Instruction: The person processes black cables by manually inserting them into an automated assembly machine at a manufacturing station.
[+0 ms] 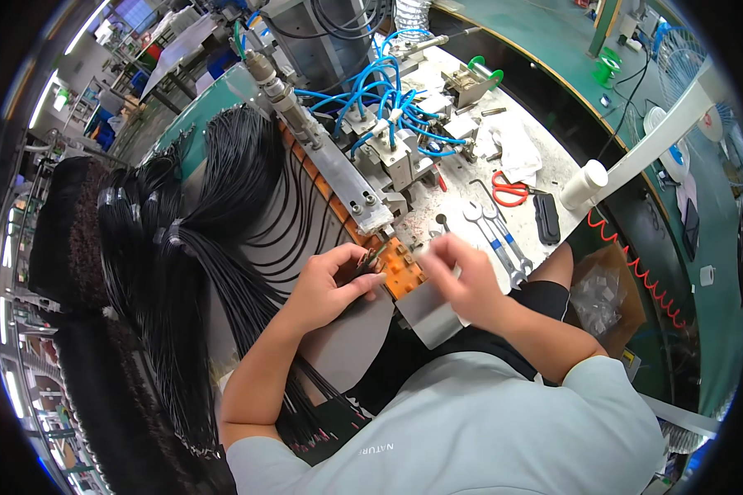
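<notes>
My left hand (326,285) is closed, thumb against fingers, around the ends of a few thin black cables (362,271). It sits at the left edge of an orange fixture block (403,272), close to the block's near end. Just right of the block hovers my right hand (469,280), its fingers curled and smeared by motion; whether anything is in them does not show. Above the block ends the metal arm of a bench machine (338,169), and an orange rail (326,194) runs along its left side with black cables lying across to it.
Large bundles of black cables (173,239) hang at the left. On the white bench top lie wrenches (495,235), red-handled scissors (510,190) and a black case (546,219). Blue air tubes (392,103) loop over the machine. A cardboard box (611,289) with plastic bags stands low right.
</notes>
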Demonstrator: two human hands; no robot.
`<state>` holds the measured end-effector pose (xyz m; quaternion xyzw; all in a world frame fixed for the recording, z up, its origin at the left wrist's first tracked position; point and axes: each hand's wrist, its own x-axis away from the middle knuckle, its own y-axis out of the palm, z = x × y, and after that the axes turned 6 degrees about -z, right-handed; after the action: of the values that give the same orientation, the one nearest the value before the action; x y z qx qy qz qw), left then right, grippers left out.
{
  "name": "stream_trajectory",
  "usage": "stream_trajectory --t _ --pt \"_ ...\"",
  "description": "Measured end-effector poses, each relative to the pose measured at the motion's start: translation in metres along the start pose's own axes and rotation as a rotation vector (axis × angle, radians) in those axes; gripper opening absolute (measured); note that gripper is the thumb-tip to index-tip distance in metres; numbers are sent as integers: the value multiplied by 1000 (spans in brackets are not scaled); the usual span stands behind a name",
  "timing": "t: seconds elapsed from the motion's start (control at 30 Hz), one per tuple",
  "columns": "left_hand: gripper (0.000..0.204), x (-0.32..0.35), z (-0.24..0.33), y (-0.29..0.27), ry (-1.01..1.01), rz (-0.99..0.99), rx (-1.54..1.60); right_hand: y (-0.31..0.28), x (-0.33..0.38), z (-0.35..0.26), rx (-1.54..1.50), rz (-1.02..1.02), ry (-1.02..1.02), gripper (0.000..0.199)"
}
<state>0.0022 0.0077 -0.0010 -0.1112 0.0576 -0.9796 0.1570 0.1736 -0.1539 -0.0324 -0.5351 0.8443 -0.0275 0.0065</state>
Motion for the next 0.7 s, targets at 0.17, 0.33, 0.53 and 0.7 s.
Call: stream_trajectory --t 0.17,0.33,0.53,0.7 --pt "11 -1 8 6 9 37 92 17 0 3 518 -41 -512 11" --pt "16 1 4 7 11 53 -94 19 -5 4 581 -36 -506 12" --pt "25 4 2 5 77 112 -211 25 -2 -2 435 -82 -405 11" --pt "25 3 3 4 64 122 -174 28 -3 -5 405 -84 -409 9"
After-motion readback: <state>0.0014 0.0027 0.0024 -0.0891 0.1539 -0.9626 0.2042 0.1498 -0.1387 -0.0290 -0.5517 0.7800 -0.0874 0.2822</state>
